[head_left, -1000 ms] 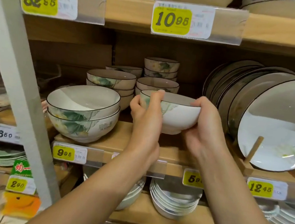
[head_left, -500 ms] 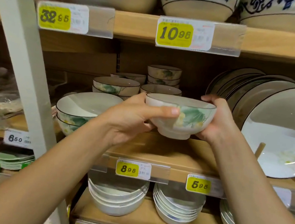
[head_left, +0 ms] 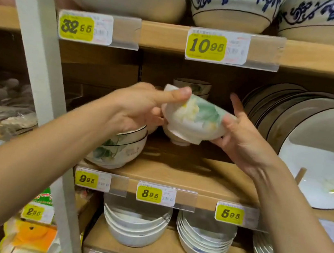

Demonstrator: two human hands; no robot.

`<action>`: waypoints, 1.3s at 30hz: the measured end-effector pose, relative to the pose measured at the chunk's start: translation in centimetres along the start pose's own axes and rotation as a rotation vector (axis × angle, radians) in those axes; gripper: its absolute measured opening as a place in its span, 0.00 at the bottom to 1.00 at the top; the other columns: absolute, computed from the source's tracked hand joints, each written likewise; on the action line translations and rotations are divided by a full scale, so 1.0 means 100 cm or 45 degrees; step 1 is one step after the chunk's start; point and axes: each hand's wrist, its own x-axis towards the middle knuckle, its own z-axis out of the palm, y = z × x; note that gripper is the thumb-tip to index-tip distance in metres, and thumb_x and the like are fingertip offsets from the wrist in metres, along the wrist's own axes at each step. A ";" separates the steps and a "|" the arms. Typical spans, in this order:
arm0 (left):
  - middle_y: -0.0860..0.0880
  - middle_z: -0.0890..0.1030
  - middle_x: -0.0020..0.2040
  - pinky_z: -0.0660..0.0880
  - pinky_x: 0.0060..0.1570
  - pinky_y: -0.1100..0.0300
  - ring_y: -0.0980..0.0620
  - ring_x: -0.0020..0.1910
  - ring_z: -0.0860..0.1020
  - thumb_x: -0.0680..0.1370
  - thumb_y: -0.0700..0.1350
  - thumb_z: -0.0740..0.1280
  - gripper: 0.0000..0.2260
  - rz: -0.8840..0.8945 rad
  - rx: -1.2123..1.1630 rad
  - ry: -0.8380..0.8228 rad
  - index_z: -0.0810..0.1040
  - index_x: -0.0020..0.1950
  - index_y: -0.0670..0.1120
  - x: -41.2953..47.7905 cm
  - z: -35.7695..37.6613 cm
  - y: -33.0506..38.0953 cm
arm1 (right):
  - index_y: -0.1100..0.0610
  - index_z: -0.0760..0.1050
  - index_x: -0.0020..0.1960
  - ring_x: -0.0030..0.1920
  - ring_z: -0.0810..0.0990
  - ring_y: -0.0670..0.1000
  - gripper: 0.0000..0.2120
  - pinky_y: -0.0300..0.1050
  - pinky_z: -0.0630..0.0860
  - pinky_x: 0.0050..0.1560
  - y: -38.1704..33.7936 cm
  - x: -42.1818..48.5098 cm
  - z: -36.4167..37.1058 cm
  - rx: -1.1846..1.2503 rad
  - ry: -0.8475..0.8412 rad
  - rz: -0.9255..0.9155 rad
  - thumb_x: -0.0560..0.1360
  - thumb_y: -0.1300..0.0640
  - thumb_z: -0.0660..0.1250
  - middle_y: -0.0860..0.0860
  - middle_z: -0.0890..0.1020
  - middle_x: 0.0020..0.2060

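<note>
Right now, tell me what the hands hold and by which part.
A small leaf-painted bowl, tilted: left hand at its rim and wall, right hand on the opposite side.

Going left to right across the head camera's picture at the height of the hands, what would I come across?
white post → left hand → small bowl, gripped from both sides → right hand → row of standing plates

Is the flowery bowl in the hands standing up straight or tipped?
Tipped. The bowl leans between the left hand and right hand: its painted side and foot face the camera, and its rim slants.
</note>
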 end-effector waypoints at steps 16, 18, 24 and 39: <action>0.50 0.84 0.55 0.77 0.58 0.60 0.53 0.57 0.81 0.66 0.41 0.75 0.21 0.137 0.097 -0.245 0.77 0.58 0.46 0.101 -0.035 0.004 | 0.58 0.76 0.60 0.62 0.78 0.54 0.19 0.49 0.75 0.64 -0.007 0.096 -0.020 -0.013 -0.073 -0.202 0.69 0.60 0.69 0.55 0.82 0.57; 0.52 0.83 0.57 0.73 0.64 0.58 0.53 0.61 0.79 0.64 0.43 0.76 0.24 0.122 0.249 -0.247 0.77 0.59 0.48 0.111 -0.040 0.001 | 0.58 0.75 0.60 0.62 0.78 0.53 0.20 0.46 0.74 0.63 -0.008 0.106 -0.028 -0.079 -0.112 -0.191 0.68 0.61 0.70 0.54 0.82 0.57; 0.51 0.80 0.61 0.67 0.69 0.51 0.51 0.64 0.75 0.54 0.52 0.83 0.41 0.007 0.653 -0.106 0.75 0.64 0.48 0.138 -0.058 -0.009 | 0.59 0.78 0.58 0.57 0.82 0.52 0.21 0.42 0.77 0.57 0.006 0.125 -0.037 -0.323 -0.076 -0.157 0.65 0.60 0.73 0.54 0.84 0.54; 0.65 0.72 0.45 0.64 0.44 0.66 0.58 0.53 0.69 0.68 0.53 0.76 0.23 -0.121 1.082 -0.158 0.73 0.60 0.57 0.159 -0.059 -0.020 | 0.55 0.78 0.60 0.59 0.81 0.52 0.24 0.44 0.76 0.57 0.042 0.144 -0.061 -0.332 -0.086 0.011 0.65 0.58 0.75 0.53 0.84 0.56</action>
